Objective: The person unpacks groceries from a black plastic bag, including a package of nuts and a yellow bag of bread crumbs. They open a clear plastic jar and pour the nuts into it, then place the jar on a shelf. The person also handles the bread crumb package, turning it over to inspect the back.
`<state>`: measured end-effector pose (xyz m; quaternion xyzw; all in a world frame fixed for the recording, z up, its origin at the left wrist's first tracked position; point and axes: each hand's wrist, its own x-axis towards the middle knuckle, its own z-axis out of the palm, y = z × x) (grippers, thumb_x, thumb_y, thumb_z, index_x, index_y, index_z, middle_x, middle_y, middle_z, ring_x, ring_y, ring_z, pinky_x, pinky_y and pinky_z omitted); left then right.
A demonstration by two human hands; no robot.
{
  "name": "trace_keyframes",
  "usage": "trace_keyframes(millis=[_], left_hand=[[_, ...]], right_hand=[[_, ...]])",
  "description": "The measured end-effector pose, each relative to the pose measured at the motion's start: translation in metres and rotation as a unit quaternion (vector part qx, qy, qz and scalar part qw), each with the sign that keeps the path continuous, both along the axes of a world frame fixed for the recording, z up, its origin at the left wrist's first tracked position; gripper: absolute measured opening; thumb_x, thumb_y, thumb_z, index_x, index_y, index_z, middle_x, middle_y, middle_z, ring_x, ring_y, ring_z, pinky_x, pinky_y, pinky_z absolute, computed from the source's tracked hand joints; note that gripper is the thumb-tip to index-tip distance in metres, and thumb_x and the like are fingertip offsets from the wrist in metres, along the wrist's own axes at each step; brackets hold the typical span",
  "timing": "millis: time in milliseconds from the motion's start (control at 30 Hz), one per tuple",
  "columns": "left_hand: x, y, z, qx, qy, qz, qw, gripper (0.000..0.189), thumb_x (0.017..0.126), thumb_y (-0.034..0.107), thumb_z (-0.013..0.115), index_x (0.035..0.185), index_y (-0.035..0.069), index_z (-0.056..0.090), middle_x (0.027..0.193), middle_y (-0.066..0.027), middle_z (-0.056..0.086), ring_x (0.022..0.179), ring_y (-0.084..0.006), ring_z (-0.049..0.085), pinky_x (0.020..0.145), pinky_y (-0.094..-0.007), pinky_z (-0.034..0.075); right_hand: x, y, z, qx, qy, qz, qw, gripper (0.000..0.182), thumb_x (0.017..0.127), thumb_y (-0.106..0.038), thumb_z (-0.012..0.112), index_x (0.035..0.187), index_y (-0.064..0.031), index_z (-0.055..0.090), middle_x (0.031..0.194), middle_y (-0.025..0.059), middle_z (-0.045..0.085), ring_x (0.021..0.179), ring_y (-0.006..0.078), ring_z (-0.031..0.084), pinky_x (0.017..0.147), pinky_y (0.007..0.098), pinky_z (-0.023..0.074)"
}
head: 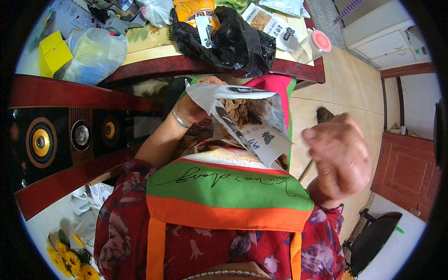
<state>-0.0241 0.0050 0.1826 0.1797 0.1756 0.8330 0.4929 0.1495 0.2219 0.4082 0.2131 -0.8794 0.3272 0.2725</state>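
My left hand (196,105), with a silver bracelet at its wrist, grips the left side of an open plastic packet (276,141) with dark printing. Brown dried pieces (238,110) show inside its wide mouth; what they are I cannot tell. My right hand (337,155) is raised to the right of the packet, apart from it and blurred, with its fingers curled. Whether something small is between those fingers cannot be made out. Below the packet lies the green and orange apron (227,190) on my body.
A table with a dark red edge (301,70) bears a black plastic bag (227,42), an orange packet (196,12), a clear jar with a pink lid (320,41) and a yellow box (54,54). A loudspeaker (80,136) stands left. A broom (323,114) is on the tiled floor at right.
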Motion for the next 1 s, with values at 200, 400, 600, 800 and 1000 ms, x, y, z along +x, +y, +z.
trace_keyframes(millis=[200, 400, 600, 800, 1000], left_hand=[[0.005, -0.006, 0.015, -0.097, 0.062, -0.023, 0.993, 0.102, 0.057, 0.053, 0.090, 0.133, 0.001, 0.047, 0.128, -0.0139, 0.059, 0.122, -0.0275, 0.057, 0.105, -0.0444, 0.044], [0.011, -0.016, 0.002, -0.060, 0.032, -0.067, 0.995, 0.104, 0.057, 0.046, 0.092, 0.137, -0.002, 0.046, 0.133, -0.0128, 0.058, 0.125, -0.0250, 0.054, 0.108, -0.0399, 0.040], [0.015, -0.016, -0.011, -0.105, 0.069, -0.052, 0.991, 0.093, 0.069, 0.053, 0.083, 0.137, 0.000, 0.048, 0.132, -0.0129, 0.059, 0.123, -0.0243, 0.056, 0.106, -0.0426, 0.041], [0.017, -0.017, -0.012, -0.050, -0.072, -0.012, 0.996, 0.067, 0.088, 0.047, 0.066, 0.139, 0.008, 0.049, 0.131, -0.0104, 0.060, 0.115, -0.0250, 0.062, 0.100, -0.0449, 0.049], [0.008, -0.016, -0.013, 0.042, -0.066, -0.047, 0.996, 0.109, 0.065, 0.063, 0.080, 0.147, 0.006, 0.037, 0.143, -0.0150, 0.048, 0.130, -0.0314, 0.050, 0.108, -0.0538, 0.040]], right_hand=[[-0.027, -0.038, 0.010, 0.266, -0.032, -0.016, 0.963, 0.023, 0.057, -0.013, 0.067, 0.076, 0.0004, 0.065, 0.063, 0.0062, 0.054, 0.060, 0.0220, 0.058, 0.049, 0.0343, 0.0456], [-0.033, -0.037, 0.015, 0.409, -0.169, 0.094, 0.892, 0.022, 0.054, -0.014, 0.063, 0.071, -0.0007, 0.059, 0.072, 0.0095, 0.056, 0.063, 0.0254, 0.058, 0.050, 0.0379, 0.0482], [-0.033, -0.032, 0.009, 0.149, -0.078, 0.058, 0.984, 0.028, 0.065, -0.008, 0.066, 0.092, 0.0013, 0.066, 0.086, 0.0123, 0.064, 0.073, 0.0273, 0.064, 0.060, 0.0324, 0.0535], [-0.007, -0.026, 0.012, -0.291, -0.147, 0.278, 0.903, 0.013, 0.091, 0.000, 0.062, 0.099, 0.0080, 0.069, 0.084, 0.0183, 0.070, 0.072, 0.0273, 0.070, 0.065, 0.0359, 0.0586], [-0.007, -0.048, 0.005, -0.471, -0.222, 0.449, 0.726, 0.017, 0.092, 0.000, 0.061, 0.099, 0.0139, 0.067, 0.090, 0.0280, 0.068, 0.073, 0.0321, 0.070, 0.057, 0.0377, 0.0543]])
